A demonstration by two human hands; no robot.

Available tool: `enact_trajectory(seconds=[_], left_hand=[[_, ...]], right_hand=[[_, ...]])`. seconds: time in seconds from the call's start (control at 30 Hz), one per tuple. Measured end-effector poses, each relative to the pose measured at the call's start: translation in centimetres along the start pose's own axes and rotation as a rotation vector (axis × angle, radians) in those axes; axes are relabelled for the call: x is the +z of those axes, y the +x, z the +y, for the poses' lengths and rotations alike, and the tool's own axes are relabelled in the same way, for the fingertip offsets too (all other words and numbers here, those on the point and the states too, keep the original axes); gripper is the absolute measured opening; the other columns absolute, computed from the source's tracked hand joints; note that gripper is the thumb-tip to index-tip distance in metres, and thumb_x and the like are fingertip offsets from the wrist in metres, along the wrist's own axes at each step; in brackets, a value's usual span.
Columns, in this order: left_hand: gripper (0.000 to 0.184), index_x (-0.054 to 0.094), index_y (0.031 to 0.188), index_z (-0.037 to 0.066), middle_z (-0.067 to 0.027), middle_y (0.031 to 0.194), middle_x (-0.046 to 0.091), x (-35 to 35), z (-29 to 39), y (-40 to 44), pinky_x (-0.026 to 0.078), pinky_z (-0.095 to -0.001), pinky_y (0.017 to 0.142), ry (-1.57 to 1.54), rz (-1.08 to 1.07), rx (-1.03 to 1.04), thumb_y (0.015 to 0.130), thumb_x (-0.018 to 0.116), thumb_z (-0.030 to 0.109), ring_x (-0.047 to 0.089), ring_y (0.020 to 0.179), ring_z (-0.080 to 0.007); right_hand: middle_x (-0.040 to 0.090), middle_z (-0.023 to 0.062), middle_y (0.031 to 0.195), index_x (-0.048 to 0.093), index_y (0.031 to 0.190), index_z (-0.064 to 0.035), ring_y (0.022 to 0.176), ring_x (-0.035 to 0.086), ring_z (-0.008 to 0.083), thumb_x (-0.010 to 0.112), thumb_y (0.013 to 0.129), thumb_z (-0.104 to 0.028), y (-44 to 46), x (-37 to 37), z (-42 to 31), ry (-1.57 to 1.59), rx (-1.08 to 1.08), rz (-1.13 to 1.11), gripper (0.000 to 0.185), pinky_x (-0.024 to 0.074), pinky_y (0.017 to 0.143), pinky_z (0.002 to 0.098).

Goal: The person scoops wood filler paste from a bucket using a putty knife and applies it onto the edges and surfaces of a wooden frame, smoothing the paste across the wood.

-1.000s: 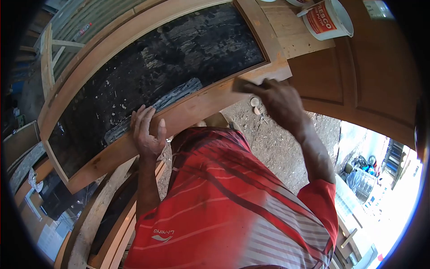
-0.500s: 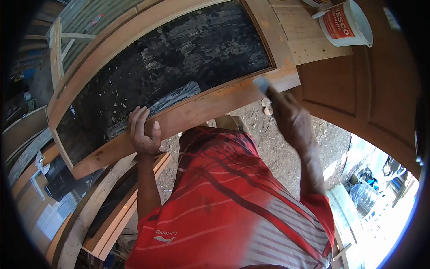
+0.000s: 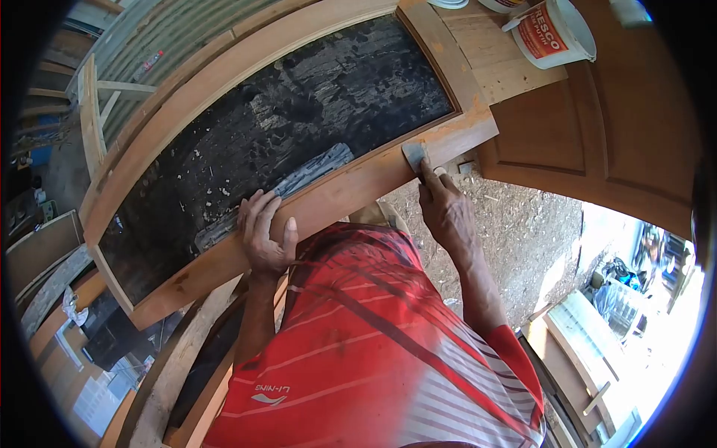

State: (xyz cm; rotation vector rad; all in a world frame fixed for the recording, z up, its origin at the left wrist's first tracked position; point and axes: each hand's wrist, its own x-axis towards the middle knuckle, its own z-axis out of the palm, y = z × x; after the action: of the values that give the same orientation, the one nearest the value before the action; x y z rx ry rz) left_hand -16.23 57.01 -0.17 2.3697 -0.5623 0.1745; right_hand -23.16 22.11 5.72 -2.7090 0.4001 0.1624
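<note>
A wooden door frame (image 3: pixel 358 184) with a dark, scuffed recessed panel (image 3: pixel 336 82) lies across in front of me. My left hand (image 3: pixel 267 235) rests on its near rail, fingers stretched over the wood toward the panel and thumb apart. Beside those fingers a grey, weathered strip (image 3: pixel 317 168) lies along the panel's edge. In my right hand (image 3: pixel 450 213) is a putty knife (image 3: pixel 413 155), its blade against the rail near the right corner. Orange-brown filler (image 3: pixel 423 142) marks the wood around the blade; the knife's handle is mostly hidden by my fingers.
A white putty bucket (image 3: pixel 553 33) stands on a board (image 3: pixel 497 63) at the upper right. A brown panelled door (image 3: pixel 560 134) is at the right. Curved timber pieces (image 3: pixel 168 373) stand at the lower left. Debris covers the ground (image 3: pixel 508 231).
My right hand has moved left and down, bringing the putty knife onto the rail. In the picture my left hand sits further right and lower; the view has shifted slightly.
</note>
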Motion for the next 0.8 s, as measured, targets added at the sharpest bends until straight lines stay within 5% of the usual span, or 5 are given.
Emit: enact_trajectory(seconds=[0.3, 0.8], left_hand=[[0.045, 0.072, 0.129, 0.001, -0.0169, 0.137, 0.070, -0.7, -0.4, 0.0, 0.035, -0.0638, 0.125, -0.094, -0.038, 0.066, 0.092, 0.073, 0.026, 0.062, 0.136, -0.0400], [0.044, 0.072, 0.129, -0.001, -0.0169, 0.136, 0.071, -1.3, 0.2, 0.4, 0.035, -0.0622, 0.125, -0.132, -0.093, 0.084, 0.094, 0.070, 0.026, 0.062, 0.136, -0.0401]], right_hand=[[0.070, 0.0165, 0.093, 0.064, 0.149, -0.0129, 0.077, 0.072, 0.0398, 0.067, 0.103, -0.017, -1.2, 2.0, -2.6, -0.019, 0.016, 0.059, 0.047, 0.0581, 0.068, 0.0513], [0.075, 0.0249, 0.109, 0.065, 0.147, -0.0054, 0.096, 0.075, 0.0455, 0.065, 0.105, -0.019, 0.7, 3.3, -2.7, 0.083, 0.103, 0.204, 0.044, 0.0597, 0.082, 0.0529]])
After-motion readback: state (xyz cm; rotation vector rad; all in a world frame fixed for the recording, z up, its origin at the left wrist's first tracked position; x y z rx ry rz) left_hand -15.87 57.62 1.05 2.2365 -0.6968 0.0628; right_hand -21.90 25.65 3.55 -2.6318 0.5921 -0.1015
